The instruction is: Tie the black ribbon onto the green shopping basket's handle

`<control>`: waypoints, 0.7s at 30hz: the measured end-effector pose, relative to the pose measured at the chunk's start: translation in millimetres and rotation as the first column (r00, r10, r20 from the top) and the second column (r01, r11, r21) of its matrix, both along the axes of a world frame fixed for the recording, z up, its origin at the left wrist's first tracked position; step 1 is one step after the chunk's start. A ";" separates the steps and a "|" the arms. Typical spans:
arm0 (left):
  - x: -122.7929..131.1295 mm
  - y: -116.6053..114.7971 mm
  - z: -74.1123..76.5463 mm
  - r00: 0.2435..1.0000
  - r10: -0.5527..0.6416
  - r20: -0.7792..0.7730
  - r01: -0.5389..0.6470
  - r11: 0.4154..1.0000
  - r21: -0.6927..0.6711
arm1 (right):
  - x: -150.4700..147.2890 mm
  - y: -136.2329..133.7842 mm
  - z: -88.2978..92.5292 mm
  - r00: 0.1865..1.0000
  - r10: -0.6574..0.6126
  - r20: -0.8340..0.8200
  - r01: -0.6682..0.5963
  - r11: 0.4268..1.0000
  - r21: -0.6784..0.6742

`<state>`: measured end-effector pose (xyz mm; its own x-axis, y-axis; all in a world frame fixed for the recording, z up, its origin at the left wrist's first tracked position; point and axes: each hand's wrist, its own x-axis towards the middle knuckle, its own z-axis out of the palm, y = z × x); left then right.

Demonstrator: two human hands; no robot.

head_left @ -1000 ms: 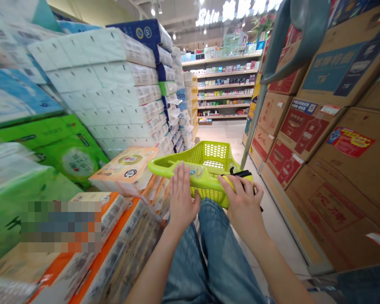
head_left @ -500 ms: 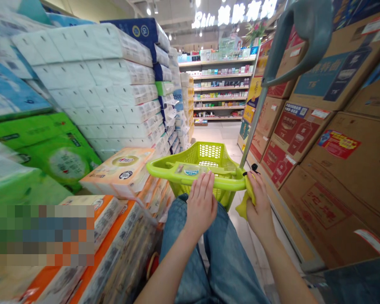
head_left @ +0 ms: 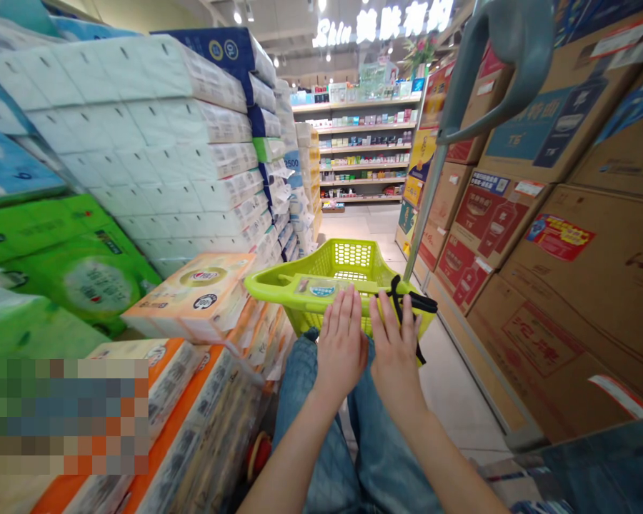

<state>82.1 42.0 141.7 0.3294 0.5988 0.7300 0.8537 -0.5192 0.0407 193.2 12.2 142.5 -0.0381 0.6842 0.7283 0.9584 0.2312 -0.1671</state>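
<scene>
Your L hand [head_left: 341,351] & R hand [head_left: 397,359] rest flat, fingers extended, nothing visibly gripped, on lime-green perforated plastic basket [head_left: 298,301]; thin black strap [head_left: 423,303] at R fingers.

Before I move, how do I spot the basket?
Find the aisle between the white packs and brown cartons. Low there, by the left hand and right hand, sits the basket: lime green, open and perforated, unlike those closed packages.

Green basket [head_left: 268,287] | rim: black straps [head_left: 423,303], right corner | low platform [head_left: 496,385]: stacked cartons [head_left: 530,328]
</scene>
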 end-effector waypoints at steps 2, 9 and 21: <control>-0.9 0.6 -0.5 1.000 0.003 -0.013 -0.003 1.000 0.011 | -6.2 -0.9 0.4 0.999 0.027 0.039 -0.027 0.999 -0.019; -3.8 -0.1 0.7 1.000 -0.019 -0.018 0.018 1.000 -0.015 | 15.3 0.6 -8.8 0.981 0.178 0.079 -0.184 0.980 0.078; -1.0 0.3 -0.1 1.000 -0.010 0.003 0.010 1.000 -0.011 | 51.2 2.8 -3.2 0.982 0.180 -0.063 -0.162 0.963 0.215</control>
<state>81.1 42.3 141.6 0.3333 0.6038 0.7241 0.8484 -0.5271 0.0491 244.4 15.0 139.3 -0.0759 0.5054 0.8596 0.8868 0.4284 -0.1736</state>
